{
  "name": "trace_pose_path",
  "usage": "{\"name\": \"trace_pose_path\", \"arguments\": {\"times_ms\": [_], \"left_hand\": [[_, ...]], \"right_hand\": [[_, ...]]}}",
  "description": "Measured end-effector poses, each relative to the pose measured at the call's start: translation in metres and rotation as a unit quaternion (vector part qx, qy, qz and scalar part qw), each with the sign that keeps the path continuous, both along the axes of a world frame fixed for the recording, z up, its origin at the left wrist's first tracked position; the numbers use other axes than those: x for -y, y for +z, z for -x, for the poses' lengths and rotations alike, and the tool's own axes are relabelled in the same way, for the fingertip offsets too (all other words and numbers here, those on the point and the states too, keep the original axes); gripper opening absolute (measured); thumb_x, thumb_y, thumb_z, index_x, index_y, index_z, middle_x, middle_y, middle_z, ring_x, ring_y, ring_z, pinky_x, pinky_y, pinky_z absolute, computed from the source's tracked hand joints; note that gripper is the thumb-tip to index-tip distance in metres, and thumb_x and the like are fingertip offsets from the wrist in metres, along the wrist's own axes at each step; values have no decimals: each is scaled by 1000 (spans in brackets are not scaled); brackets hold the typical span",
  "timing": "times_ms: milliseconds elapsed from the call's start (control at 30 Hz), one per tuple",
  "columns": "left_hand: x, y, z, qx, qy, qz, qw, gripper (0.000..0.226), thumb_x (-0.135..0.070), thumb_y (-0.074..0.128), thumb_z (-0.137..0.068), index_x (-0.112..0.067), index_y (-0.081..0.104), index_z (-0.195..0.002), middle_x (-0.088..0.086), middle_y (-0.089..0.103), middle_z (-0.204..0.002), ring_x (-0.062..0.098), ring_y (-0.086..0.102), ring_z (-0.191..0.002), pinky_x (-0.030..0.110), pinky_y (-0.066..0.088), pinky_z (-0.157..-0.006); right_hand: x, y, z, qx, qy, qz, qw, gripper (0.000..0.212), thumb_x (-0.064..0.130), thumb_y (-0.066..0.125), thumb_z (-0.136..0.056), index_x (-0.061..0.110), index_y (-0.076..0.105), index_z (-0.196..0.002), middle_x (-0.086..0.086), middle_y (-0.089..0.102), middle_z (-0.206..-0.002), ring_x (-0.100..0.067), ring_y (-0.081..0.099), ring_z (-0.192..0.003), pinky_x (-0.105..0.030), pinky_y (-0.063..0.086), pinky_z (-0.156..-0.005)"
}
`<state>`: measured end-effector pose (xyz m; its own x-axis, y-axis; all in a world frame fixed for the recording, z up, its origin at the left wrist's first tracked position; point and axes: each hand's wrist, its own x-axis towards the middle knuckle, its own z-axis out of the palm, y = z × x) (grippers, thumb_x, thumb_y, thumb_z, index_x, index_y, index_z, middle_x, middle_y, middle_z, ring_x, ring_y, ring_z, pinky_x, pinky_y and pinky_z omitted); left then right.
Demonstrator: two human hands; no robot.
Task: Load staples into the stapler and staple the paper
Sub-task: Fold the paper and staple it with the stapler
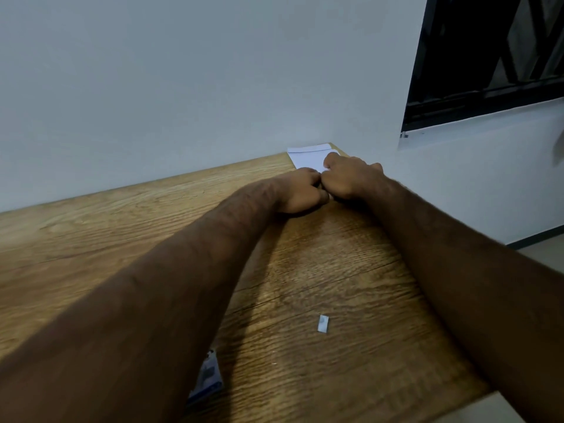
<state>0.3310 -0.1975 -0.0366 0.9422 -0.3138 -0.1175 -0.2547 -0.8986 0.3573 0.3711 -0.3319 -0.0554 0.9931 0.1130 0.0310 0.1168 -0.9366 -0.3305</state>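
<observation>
White paper [306,158] lies at the far corner of the wooden table [320,270], against the wall. Both my arms reach out to it. My left hand [300,192] and my right hand [348,178] are pressed together at the paper's near edge, fingers curled under. The fingertips of my right hand rest on the sheet. Anything held between the hands is hidden by them, and no stapler shows. A blue and white small box [207,377], perhaps of staples, peeks out from under my left forearm near the front.
A small pale slip [323,324] lies on the wood between my forearms. The table's right edge runs under my right arm, with floor beyond. A grey wall borders the far side, and a dark barred window [488,56] is at upper right.
</observation>
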Motion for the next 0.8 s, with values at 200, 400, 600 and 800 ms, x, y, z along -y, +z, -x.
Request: {"name": "trace_pose_path", "arguments": {"times_ms": [200, 400, 600, 800], "left_hand": [[-1, 5, 4, 31, 5, 13, 999, 47, -40, 59, -97, -9, 53, -132, 8, 57, -138, 27, 55, -125, 43, 44, -108], [-3, 7, 16, 76, 20, -31, 996, 73, -49, 60, -95, -4, 34, -147, 11, 41, -153, 30, 47, -134, 41, 42, -106], [-23, 23, 43, 88, 22, -92, 992, 87, -47, 76, -84, -9, 32, -149, 12, 48, -150, 31, 49, -134, 42, 44, -107], [-44, 27, 94, 69, 3, -75, 995, 85, -41, 77, -86, -16, 35, -155, 7, 48, -154, 26, 49, -138, 40, 41, -113]], "right_hand": [[1, -2, 2, 60, 3, -20, 998, 50, 36, 38, -89, 22, 50, -136, -2, 49, -148, -26, 41, -136, -51, 29, -104], [7, -7, 18, 132, 12, -50, 990, 60, 41, 39, -97, 20, 33, -153, -3, 30, -163, -25, 26, -149, -55, 25, -113], [-1, -5, 40, 130, 26, -22, 991, 59, 42, 39, -97, 21, 36, -152, -3, 28, -165, -25, 25, -151, -55, 25, -115], [0, -2, 89, 118, 59, -42, 990, 54, 38, 45, -94, 25, 44, -147, 1, 42, -157, -21, 34, -145, -49, 28, -117]]}}
